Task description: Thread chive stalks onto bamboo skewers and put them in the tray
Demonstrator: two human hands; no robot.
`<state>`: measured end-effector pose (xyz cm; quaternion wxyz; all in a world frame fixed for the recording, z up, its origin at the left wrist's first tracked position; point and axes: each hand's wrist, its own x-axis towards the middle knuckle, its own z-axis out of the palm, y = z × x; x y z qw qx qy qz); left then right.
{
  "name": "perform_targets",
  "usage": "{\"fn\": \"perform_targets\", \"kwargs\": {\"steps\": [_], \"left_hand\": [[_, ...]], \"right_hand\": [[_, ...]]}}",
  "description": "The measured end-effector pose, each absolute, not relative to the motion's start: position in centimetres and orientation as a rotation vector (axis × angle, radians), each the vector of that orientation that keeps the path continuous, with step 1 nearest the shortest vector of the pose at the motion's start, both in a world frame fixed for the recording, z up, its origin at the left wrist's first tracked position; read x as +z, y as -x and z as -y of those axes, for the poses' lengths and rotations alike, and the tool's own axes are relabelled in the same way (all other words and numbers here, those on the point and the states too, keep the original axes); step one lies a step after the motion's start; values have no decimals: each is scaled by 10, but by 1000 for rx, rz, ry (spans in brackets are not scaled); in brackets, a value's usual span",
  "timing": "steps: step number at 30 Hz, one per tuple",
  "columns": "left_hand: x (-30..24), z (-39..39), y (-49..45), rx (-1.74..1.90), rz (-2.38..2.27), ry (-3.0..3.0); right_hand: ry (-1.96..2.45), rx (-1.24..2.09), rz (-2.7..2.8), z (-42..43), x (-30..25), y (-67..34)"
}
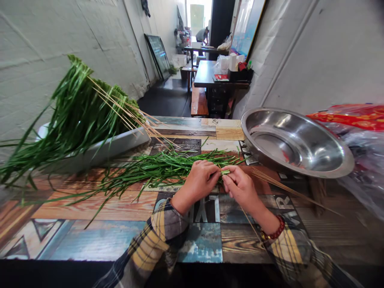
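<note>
My left hand (200,181) is closed around a small bunch of green chive stalks (156,167) that lie loose across the patterned table. My right hand (240,187) pinches the cut ends of that bunch (225,172) together with a thin bamboo skewer (250,226) that runs back under my wrist. Both hands meet at the table's middle, fingertips touching the stalk ends. A red bead bracelet (274,234) sits on my right wrist.
A white tray (120,145) at left holds a tall heap of skewered chives (78,112). An empty steel basin (295,142) sits at right, loose skewers (288,189) beside it, plastic bags (360,152) behind. Far back a person bends over a table (205,78).
</note>
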<state>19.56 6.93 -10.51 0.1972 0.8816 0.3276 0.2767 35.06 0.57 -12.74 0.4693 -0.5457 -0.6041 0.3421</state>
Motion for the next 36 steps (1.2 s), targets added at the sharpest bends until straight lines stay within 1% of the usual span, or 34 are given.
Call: {"fn": "perform_targets", "kwargs": {"steps": [4, 9, 13, 17, 19, 21, 23, 25, 29, 32, 36], "left_hand": [[-103, -73, -190, 695, -981, -2564], [-102, -81, -181, 626, -1281, -2646], [-105, -82, -179, 613, -1469, -2686], [-103, -82, -177, 719, -1604, -2716], [-102, -82, -178, 817, -1592, -2709], [-103, -83, -181, 885, -1474, -2709], [-105, -85, -184, 851, -1334, -2723], [-109, -86, -187, 734, -1267, -2751], [-114, -90, -187, 551, -1439, -2779], [-113, -90, -183, 532, -1615, -2761], [-111, -89, -180, 531, -1666, -2787]], "right_hand": [[1344, 948, 1334, -9, -127, -357], [1339, 1072, 1174, -15, -128, -370], [1315, 1182, 1247, -15, -129, -371], [1355, 1216, 1365, -14, -129, -367], [1411, 1159, 1427, -13, -130, -365], [1447, 1108, 1485, -12, -131, -363], [1441, 1108, 1527, -11, -132, -361], [1408, 1146, 1555, -10, -132, -360], [1356, 1205, 1595, -8, -133, -360], [1346, 1212, 1600, -8, -133, -359], [1337, 1212, 1610, -8, -132, -359]]}}
